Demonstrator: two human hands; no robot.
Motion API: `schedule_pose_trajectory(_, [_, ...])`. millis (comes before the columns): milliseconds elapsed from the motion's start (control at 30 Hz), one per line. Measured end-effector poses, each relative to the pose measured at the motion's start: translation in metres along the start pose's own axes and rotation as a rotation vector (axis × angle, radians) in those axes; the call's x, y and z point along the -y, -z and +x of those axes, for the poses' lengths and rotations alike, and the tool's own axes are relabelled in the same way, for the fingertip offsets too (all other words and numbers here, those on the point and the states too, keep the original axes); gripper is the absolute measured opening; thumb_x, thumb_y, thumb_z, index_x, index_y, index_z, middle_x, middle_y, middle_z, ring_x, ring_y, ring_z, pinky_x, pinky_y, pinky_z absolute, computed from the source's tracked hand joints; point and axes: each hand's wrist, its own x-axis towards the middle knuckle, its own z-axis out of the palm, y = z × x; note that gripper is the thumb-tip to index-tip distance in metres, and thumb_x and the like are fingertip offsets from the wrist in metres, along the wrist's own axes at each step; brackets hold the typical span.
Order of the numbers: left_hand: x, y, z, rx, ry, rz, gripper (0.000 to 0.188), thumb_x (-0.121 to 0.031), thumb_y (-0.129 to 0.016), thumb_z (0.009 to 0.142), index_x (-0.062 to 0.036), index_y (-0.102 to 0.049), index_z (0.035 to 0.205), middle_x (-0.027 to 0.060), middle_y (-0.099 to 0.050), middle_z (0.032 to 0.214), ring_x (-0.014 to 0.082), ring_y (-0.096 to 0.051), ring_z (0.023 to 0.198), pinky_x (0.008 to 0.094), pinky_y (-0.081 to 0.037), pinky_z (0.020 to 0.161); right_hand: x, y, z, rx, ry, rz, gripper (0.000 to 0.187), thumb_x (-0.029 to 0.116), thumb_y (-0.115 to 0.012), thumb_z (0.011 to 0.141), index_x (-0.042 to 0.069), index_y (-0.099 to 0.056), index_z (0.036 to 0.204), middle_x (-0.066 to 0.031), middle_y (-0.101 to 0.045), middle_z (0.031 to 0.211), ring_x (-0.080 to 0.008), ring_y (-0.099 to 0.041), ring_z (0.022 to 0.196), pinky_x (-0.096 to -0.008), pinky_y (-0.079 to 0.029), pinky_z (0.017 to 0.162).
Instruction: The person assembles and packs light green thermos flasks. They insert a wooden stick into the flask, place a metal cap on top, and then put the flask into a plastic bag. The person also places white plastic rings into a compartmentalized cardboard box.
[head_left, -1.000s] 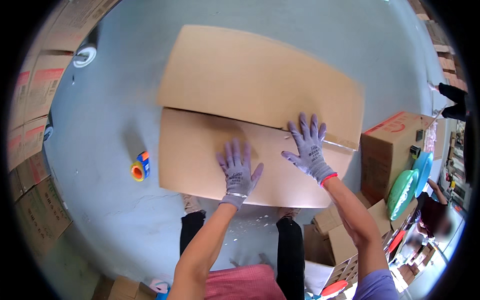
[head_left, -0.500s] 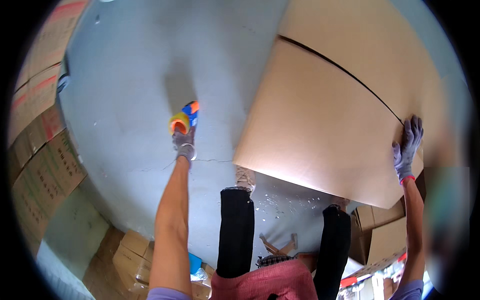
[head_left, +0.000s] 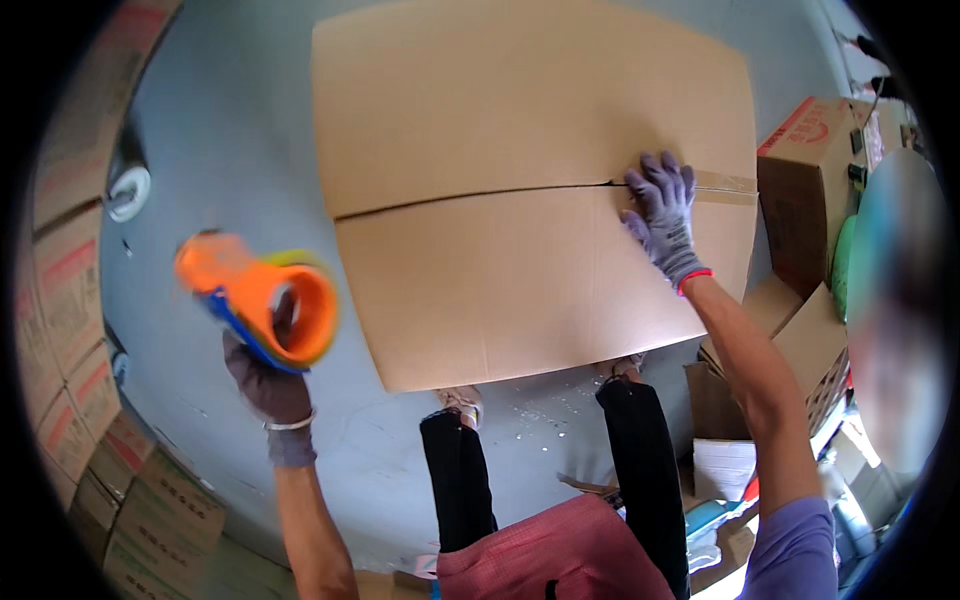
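A large brown cardboard box (head_left: pixel 470 280) stands in front of my legs, its two top flaps meeting at a dark seam. A strip of tape (head_left: pixel 725 190) covers the right end of that seam. My right hand (head_left: pixel 664 215), in a grey-purple glove, lies on the flaps beside the seam with fingers spread. To the left of the box, in the air, my gloved left hand (head_left: pixel 268 385) grips an orange and blue tape dispenser (head_left: pixel 300 315) with a yellowish roll on it. The dispenser is apart from the box and slightly blurred.
Stacked cartons (head_left: pixel 70 330) line the left side. At the right stand another carton (head_left: pixel 800 190) and an opened box (head_left: pixel 800 335) among clutter. A white roll-like object (head_left: pixel 130 192) sits by the left stack. White bits are scattered on the grey floor (head_left: pixel 540 425) near my feet.
The box now lies more squarely in front of me, and its taped right end shows. My left hand has lifted the tape dispenser closer and leftward. My right hand still rests on the box.
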Motion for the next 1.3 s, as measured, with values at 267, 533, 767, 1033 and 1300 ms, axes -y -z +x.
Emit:
schedule_pose_trajectory(267, [0.134,-0.181,0.094,0.459,-0.379,1.001,0.065,-0.059,-0.038,0.096,0.0001,-0.039,0.067,0.0125,-0.036,0.056,0.0202,-0.036,0.051,0.0384,-0.032,0.049,0.027,0.02,0.023,0.011,-0.39,0.671,0.049,0.041,-0.065,0.084,0.016,-0.054,0.125,-0.009,-0.05,0.131,-0.0281,-0.042,0.127,-0.0498,-0.023,0.111])
schedule_pose_trajectory(533, [0.122,-0.206,0.095,0.609,-0.262,1.13,0.059,-0.053,-0.042,0.095,0.0001,-0.04,0.07,0.0133,-0.038,0.059,0.0244,-0.039,0.054,0.0397,-0.034,0.051,0.075,0.063,0.054,0.197,-0.833,2.198,0.036,0.028,-0.049,0.099,0.003,-0.058,0.124,-0.0052,-0.06,0.121,-0.0179,-0.058,0.112,-0.0341,-0.046,0.098])
schedule_pose_trajectory(767, [0.179,-0.333,0.086,0.781,-0.136,1.463,0.028,-0.022,-0.052,0.093,-0.006,-0.056,0.071,0.0149,-0.056,0.061,0.0334,-0.056,0.055,0.0396,-0.044,0.053,-0.107,0.111,-0.03,-0.209,-1.45,1.406,0.018,0.015,-0.058,0.088,0.005,-0.072,0.091,-0.0042,-0.067,0.09,-0.0141,-0.057,0.08,-0.0323,-0.048,0.077])
schedule_pose_trajectory(1033, [0.245,-0.492,0.053,0.9,0.006,1.62,0.063,-0.059,-0.048,0.087,-0.0018,-0.066,0.067,0.0151,-0.061,0.06,0.028,-0.06,0.054,0.0387,-0.048,0.055,-0.267,0.017,-0.093,0.169,-1.044,0.545,0.036,0.032,-0.052,0.094,0.005,-0.071,0.107,-0.0074,-0.068,0.107,-0.0221,-0.06,0.1,-0.0346,-0.046,0.087])
schedule_pose_trajectory(1300, [0.102,-0.326,0.098,0.983,0.203,1.449,0.05,-0.049,-0.056,0.09,-0.0021,-0.065,0.077,0.0159,-0.058,0.061,0.0296,-0.058,0.057,0.0395,-0.046,0.058,-0.226,0.044,-0.038,0.012,-1.193,0.774,0.048,0.04,-0.053,0.093,0.0,-0.063,0.116,-0.0153,-0.064,0.114,-0.0281,-0.06,0.102,-0.0394,-0.047,0.086])
